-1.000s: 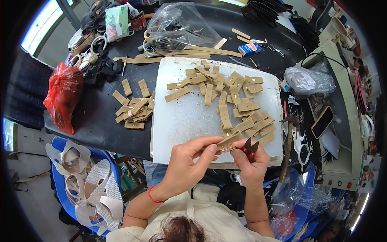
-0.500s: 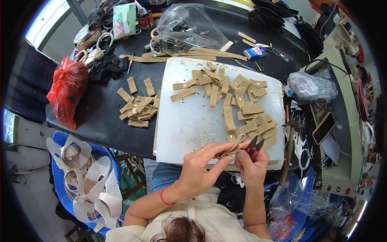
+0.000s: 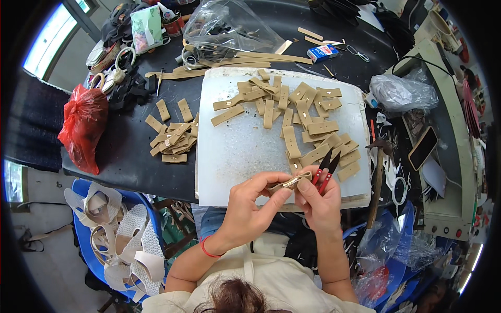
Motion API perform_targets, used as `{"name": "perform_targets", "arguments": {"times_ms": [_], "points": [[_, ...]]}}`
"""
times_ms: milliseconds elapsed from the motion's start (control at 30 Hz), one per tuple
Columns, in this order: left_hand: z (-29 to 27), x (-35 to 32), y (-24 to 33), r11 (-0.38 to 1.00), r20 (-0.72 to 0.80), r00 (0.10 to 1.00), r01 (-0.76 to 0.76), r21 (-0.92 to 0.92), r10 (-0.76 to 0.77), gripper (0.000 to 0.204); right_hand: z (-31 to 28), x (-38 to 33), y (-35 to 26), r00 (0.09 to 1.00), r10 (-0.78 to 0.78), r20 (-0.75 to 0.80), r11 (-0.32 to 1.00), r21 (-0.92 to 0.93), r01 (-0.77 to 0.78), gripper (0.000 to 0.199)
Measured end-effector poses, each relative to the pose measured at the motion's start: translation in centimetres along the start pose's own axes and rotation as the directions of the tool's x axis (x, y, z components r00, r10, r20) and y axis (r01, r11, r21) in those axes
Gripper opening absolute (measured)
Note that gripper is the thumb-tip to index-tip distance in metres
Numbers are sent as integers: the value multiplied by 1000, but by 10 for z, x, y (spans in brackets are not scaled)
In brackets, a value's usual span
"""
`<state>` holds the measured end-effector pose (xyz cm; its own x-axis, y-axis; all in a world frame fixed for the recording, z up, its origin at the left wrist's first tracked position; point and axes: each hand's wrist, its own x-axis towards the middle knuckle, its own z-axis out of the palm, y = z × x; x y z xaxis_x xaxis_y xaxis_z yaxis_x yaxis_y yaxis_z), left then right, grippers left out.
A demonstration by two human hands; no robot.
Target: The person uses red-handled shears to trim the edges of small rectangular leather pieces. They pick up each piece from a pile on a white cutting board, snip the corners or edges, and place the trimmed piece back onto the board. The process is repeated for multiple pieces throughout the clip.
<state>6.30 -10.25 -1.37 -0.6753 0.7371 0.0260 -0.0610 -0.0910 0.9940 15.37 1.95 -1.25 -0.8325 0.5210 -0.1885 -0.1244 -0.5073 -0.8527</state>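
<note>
Head view: we hold one tan strap piece [image 3: 290, 182] between both hands, near edge of the white board [image 3: 235, 156].
Left hand [image 3: 250, 206] pinches its left end; the strap's long axis runs left-right; right hand [image 3: 317, 201] grips red-handled snips [image 3: 326, 166] at its right end.

Tan strap [image 3: 290, 181], red-handled snips [image 3: 325, 169], white cutting board [image 3: 245, 151], red bag [image 3: 83, 125]

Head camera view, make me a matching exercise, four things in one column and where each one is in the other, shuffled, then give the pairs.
Things:
1. red plastic bag
2. small snips
3. tan strap piece
4. white sandals

Places:
A. pinched between left hand and right hand
B. left edge of the black table
C. held in the right hand, blades pointing away
D. on the blue seat below the table

Pairs: 1-B, 2-C, 3-A, 4-D
</note>
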Motion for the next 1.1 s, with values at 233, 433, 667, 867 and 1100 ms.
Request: {"name": "perform_targets", "arguments": {"times_ms": [233,433,667,867,1100], "points": [[-10,2,10,898,121,936,352,-264,-331,25,10,-6,0,995,-31,-94,990,-137,18,24],[-17,8,19,771,254,889,458,-443,-382,38,11,-7,-3,993,-29,-115,992,-128,14,26],[-24,4,17,748,380,844,521,-411,-379,33,-4,-3,4,944,-292,156,886,-327,328,23],[-10,-11,19,945,114,970,236,-227,-215,29,4,-13,-12,999,-3,-42,913,-407,-15,17],[-9,-14,17,957,37,961,277,-83,-274,26,7,-13,-6,995,78,60,942,-330,-53,17]]}}
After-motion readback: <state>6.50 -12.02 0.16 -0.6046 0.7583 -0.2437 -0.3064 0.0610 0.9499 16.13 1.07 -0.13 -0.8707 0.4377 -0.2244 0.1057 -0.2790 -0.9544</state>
